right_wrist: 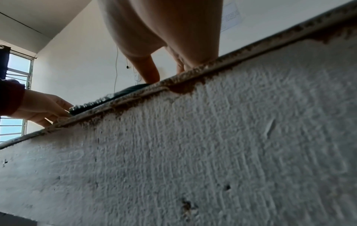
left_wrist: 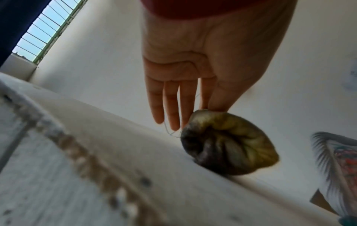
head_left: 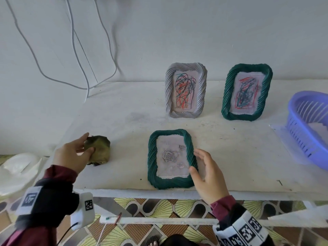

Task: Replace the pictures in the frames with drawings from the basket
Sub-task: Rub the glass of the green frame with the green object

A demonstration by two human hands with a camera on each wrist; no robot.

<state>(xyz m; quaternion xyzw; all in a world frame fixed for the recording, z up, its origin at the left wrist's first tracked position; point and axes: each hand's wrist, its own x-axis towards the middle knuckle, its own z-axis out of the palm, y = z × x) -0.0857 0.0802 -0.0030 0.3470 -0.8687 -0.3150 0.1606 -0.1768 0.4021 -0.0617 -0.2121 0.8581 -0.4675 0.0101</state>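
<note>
A green frame (head_left: 170,159) with a rose picture lies flat at the table's (head_left: 230,157) front edge. The right hand (head_left: 208,174) rests on its right side, fingers (head_left: 199,154) relaxed and spread. The left hand (head_left: 72,155) pinches a crumpled paper ball (head_left: 98,150) near the left edge. A grey frame (head_left: 186,90) and another green frame (head_left: 247,92) stand farther back holding drawings. The purple basket (head_left: 309,126) sits at the right edge.
</note>
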